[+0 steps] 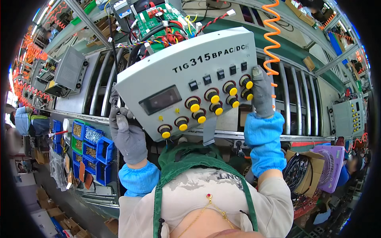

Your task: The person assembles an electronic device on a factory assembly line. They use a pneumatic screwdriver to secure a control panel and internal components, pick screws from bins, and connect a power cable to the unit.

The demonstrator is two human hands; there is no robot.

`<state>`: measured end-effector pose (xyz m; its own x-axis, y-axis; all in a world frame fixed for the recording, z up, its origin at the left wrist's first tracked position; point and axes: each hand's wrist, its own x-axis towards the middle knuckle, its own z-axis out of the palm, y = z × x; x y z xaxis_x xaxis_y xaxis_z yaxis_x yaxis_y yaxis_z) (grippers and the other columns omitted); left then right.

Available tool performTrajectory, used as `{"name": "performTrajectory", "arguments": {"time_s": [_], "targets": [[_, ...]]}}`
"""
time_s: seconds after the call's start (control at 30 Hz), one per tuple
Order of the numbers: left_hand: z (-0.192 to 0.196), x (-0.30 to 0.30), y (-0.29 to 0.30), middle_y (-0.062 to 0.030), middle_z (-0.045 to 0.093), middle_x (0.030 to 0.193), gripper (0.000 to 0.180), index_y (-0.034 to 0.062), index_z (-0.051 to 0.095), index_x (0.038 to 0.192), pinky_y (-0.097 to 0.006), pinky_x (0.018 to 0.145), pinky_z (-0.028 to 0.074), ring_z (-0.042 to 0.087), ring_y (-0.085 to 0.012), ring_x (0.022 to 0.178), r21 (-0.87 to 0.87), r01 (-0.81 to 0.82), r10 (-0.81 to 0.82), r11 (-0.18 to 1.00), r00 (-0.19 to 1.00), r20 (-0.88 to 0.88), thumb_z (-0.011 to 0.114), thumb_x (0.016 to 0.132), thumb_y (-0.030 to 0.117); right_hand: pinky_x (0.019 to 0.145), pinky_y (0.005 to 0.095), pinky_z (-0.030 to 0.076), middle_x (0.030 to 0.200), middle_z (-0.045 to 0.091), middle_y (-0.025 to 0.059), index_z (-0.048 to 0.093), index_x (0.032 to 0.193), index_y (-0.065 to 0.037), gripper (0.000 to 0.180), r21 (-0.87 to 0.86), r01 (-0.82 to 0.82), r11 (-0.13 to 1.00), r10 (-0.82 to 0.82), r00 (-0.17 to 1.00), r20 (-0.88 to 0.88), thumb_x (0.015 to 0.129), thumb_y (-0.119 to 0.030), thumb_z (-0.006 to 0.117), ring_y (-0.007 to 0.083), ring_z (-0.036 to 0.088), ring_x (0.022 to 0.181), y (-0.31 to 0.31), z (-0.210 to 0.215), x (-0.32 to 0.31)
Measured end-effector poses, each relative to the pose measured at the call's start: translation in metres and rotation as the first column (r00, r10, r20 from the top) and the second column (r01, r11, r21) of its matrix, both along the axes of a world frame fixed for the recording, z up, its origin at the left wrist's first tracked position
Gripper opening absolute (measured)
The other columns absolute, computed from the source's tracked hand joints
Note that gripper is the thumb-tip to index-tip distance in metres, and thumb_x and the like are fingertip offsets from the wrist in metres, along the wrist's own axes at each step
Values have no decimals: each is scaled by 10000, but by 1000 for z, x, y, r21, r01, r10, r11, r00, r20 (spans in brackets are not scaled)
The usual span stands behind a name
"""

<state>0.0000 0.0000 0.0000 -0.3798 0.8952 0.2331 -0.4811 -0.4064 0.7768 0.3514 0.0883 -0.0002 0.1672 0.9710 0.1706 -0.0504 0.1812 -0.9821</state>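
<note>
A light grey welding-machine control panel (190,81) is tilted toward me, its left end lower than its right. It carries several yellow-capped black knobs (193,104), a row of black switches and a dark display window (159,100). My right hand (262,93), in a grey glove, grips the panel's right edge with the thumb toward the front. My left hand (127,137), also gloved, is at the lower left edge with its fingers bent; the panel hides some fingertips. Behind the panel are green circuit boards (158,22) with red, yellow and black wires.
Metal roller conveyor (295,99) runs beneath. At left, blue parts bins (93,135) hold small hardware, near a grey machine housing (71,69). An orange coiled hose (271,39) hangs at right. A purple fan (328,168) and a carton with black cables (301,172) stand lower right.
</note>
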Motion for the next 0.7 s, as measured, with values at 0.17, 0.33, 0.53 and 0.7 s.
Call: {"name": "performTrajectory", "arguments": {"time_s": [0.17, 0.33, 0.53, 0.7], "targets": [[39, -2, -5, -91, 543, 1241, 403, 30, 434, 1328, -348, 1006, 449, 532, -178, 1145, 117, -73, 72, 990, 997, 13, 534, 974, 197, 660, 222, 472, 879, 607, 26, 616, 1078, -21, 430, 77, -58, 995, 51, 995, 83, 979, -422, 498, 80, 559, 769, -36, 91, -13], [90, -29, 4, -164, 515, 1345, 509, -37, 421, 1367, -341, 1005, 418, 528, -233, 1192, 371, -573, 577, 731, 230, -784, 477, 999, 311, 675, 307, 521, 960, 613, 92, 549, 1268, -42, 326, 804, -387, 452, -446, 683, 579, 948, -44, 484, 202, 612, 809, -16, 176, -6], [135, -46, 2, -209, 606, 1220, 609, -63, 425, 1352, -333, 929, 473, 622, -245, 1073, 578, -699, 660, 421, -201, -724, 544, 948, 377, 642, 293, 488, 900, 596, 75, 565, 1194, -39, 282, 854, -340, 393, -495, 705, 508, 962, -174, 479, 177, 575, 757, -16, 204, -21], [132, -60, 1, -191, 612, 1213, 574, -51, 437, 1344, -327, 925, 474, 630, -248, 1055, 554, -697, 732, 454, -62, -678, 538, 952, 356, 615, 282, 460, 850, 581, 60, 578, 1132, -36, 311, 824, -252, 508, -443, 743, 501, 973, -282, 475, 156, 543, 714, -3, 201, -33]]}}
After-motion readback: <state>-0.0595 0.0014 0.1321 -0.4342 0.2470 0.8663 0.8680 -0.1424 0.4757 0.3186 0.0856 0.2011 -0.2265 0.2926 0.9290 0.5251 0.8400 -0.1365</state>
